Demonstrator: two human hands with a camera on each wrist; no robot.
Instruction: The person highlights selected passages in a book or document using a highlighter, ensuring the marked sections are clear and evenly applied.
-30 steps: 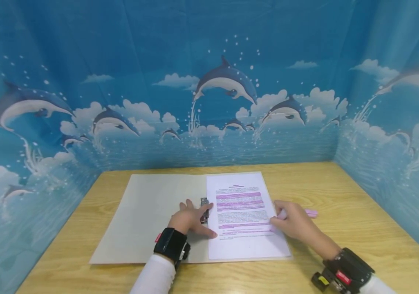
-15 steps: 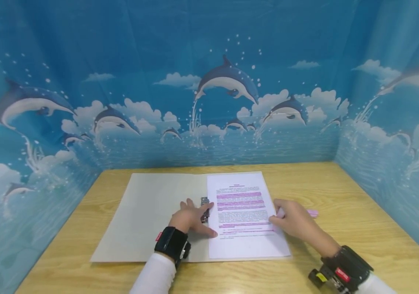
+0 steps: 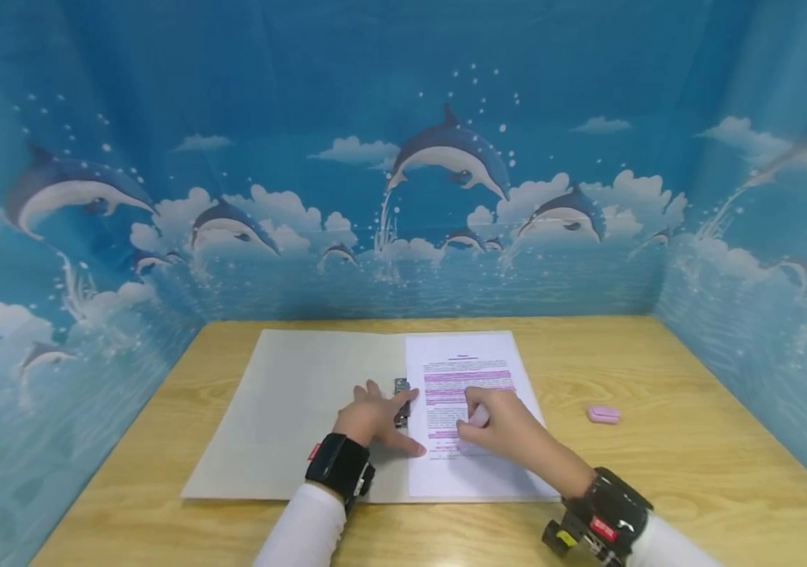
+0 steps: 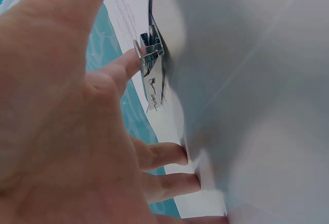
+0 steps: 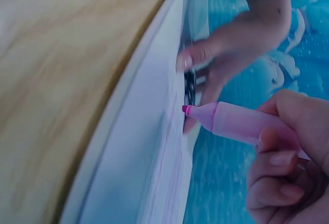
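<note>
A printed sheet (image 3: pixel 438 480) with several lines marked in pink-purple lies on the right half of an opened folder (image 3: pixel 283 409). Over the lower part of the text, my right hand (image 3: pixel 509 429) grips a pink highlighter (image 5: pixel 241 124). In the right wrist view its uncapped magenta tip points at the page; whether it touches the paper I cannot tell. My left hand (image 3: pixel 375 417) lies spread across the folder's spine, thumb and index finger on the sheet's left edge. Between those two fingers a metal clip (image 4: pixel 151 70) shows at the spine.
The highlighter's pink cap (image 3: pixel 603 414) lies on the wooden table (image 3: pixel 658 465), right of the folder. A blue curtain (image 3: pixel 290 102) printed with dolphins stands behind and at both sides of the table. Each wrist wears a black strapped camera.
My right hand has moved left with the highlighter, from the sheet's right edge to the left part of its text. The pink cap now shows fully. My left hand keeps its place on the folder.
</note>
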